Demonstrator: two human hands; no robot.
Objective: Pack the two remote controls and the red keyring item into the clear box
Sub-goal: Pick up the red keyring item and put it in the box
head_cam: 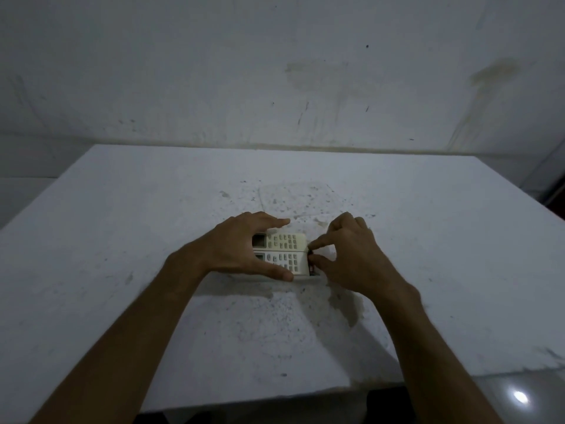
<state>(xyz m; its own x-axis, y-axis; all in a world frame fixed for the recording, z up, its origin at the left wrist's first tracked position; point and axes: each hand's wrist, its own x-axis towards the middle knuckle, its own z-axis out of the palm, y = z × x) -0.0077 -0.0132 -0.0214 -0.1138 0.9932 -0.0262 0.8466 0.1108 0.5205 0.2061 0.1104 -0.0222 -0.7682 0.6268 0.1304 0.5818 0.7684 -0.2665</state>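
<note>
Both remote controls lie side by side on the white table (pixel 122 240), long edges touching, their long axes running left to right across my view. The far remote (pixel 284 241) and the near remote (pixel 286 261) point the same way: each has its small display window at the left end, under my left hand, and its button rows running toward the right end. Both lie face up and flat. My left hand (pixel 241 246) is spread over their left halves, fingers reaching along the far edge of the far remote and thumb stretched along the near edge of the near one, so the pair sits between thumb and fingers. My right hand (pixel 351 255) is at their right ends, thumb and forefinger drawn together in a pinch on something small and dark with a bit of red showing, the red keyring item (pixel 312 261), which sits just against the right end of the near remote. It is too small and too covered by my fingers for me to tell its shape or which way it points. The clear box (pixel 318 276) is hard to make out; I see only a faint transparent edge along the near right corner of the remotes, and I cannot tell for sure whether they sit inside it. Beyond the remotes a faint clear rectangular outline (pixel 293 200) lies flat on the table.
</note>
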